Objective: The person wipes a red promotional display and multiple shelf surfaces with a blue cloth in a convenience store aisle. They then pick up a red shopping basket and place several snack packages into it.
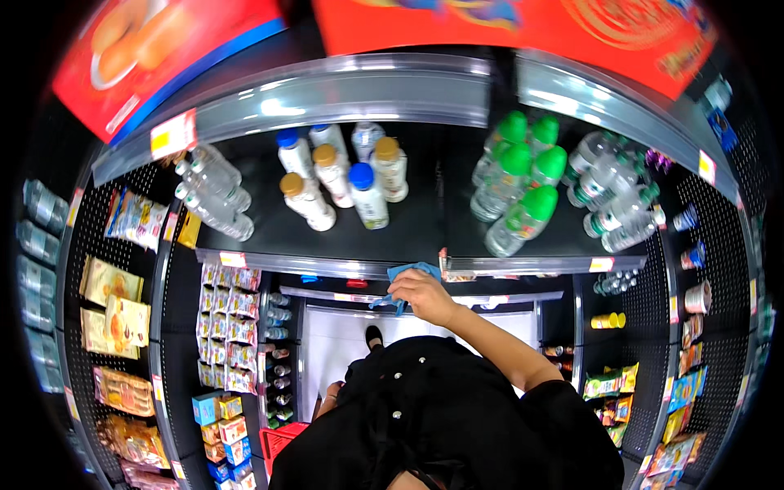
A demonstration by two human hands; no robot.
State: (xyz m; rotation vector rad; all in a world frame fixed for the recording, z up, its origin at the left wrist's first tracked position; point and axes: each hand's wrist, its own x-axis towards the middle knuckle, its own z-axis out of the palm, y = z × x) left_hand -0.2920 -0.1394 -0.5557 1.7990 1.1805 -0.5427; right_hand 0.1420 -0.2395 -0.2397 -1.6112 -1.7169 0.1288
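My right hand (422, 298) grips a blue cloth (411, 269) and presses it at the front rail (361, 267) of a black shelf (416, 236). Part of the cloth folds over the rail's top and part hangs below my fingers. Beyond it on the shelf stand white bottles (370, 199) with blue or tan caps. To their right are clear bottles with green caps (517, 159). My left hand (331, 392) hangs low at my side, mostly hidden by my black shirt; its fingers and what they may hold cannot be made out.
Clear water bottles (217, 193) lean at the shelf's left end, and more bottles (618, 196) stand at its right. Large red boxes (520, 24) sit on the upper shelf. A red basket (278, 444) is beside me at lower left. Packaged snacks (229, 331) line the side racks.
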